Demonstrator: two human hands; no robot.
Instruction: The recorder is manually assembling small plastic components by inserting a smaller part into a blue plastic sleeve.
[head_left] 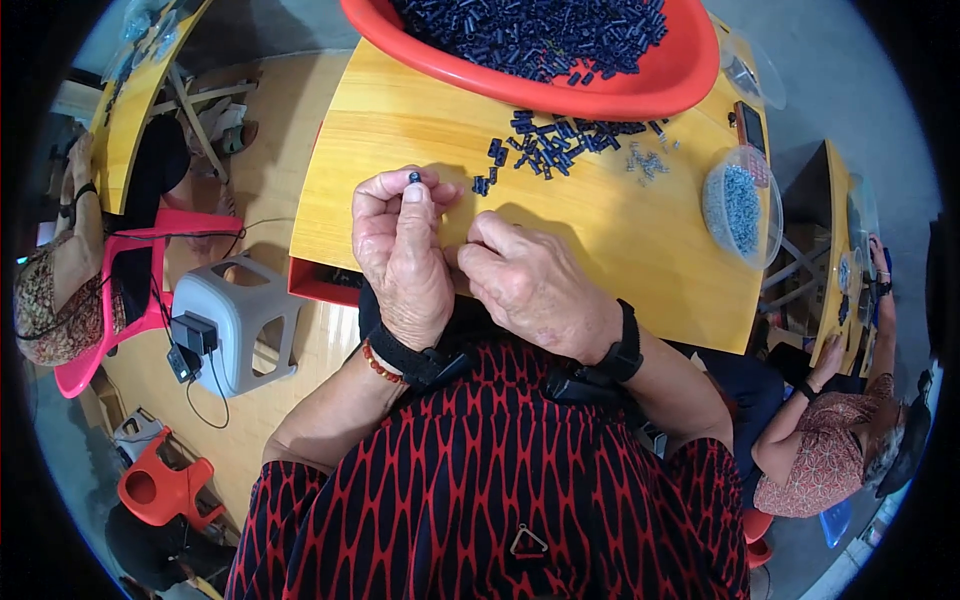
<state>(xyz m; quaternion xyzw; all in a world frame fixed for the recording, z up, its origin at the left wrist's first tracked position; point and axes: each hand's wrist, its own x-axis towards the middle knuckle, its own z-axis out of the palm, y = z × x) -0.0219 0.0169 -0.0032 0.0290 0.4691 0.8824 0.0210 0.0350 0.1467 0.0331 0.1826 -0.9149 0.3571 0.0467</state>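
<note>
Between the thumb and forefinger of my left hand [405,260] is a small dark blue cylindrical plastic part [415,177], its end showing above the thumb tip. My right hand [535,290] is close beside it, just to the right, with fingers curled together. Whatever those fingers may hold is hidden from view. Beyond both hands lies a loose pile of similar dark blue parts [560,148] on the yellow wooden table [370,110]. To the right of that pile are small shiny pieces [647,163], too small to name.
A big red basin [500,88] full of dark blue parts covers the table's far side. At right stand a clear tub [768,250] of small greyish-blue pieces and a dark handheld device [750,128]. A grey stool [235,325] is at left; other people sit at both sides.
</note>
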